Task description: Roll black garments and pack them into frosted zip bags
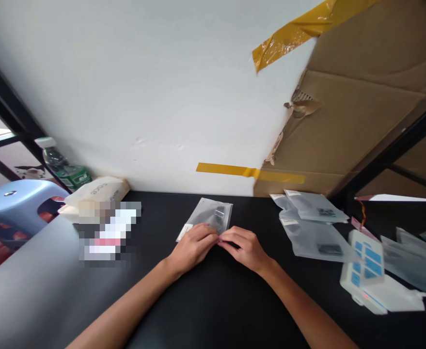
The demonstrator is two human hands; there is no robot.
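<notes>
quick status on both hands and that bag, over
Left hand on plastic bag. Right hand at its near corner. Other bags off to the right.

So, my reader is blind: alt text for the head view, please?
A person's left hand and right hand meet at the near corner of a translucent bag on a black table. More bags and a white device lie at right, a bottle and blue stool at left.

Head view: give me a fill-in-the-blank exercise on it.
The left hand and right hand meet at the near edge of a plastic bag on a ____ table.
The bottle wears a ____ cap.
The stool is ____.
The device showing a red light lies to the ____ of both hands.
Missing words: black; white; blue; right.
</notes>
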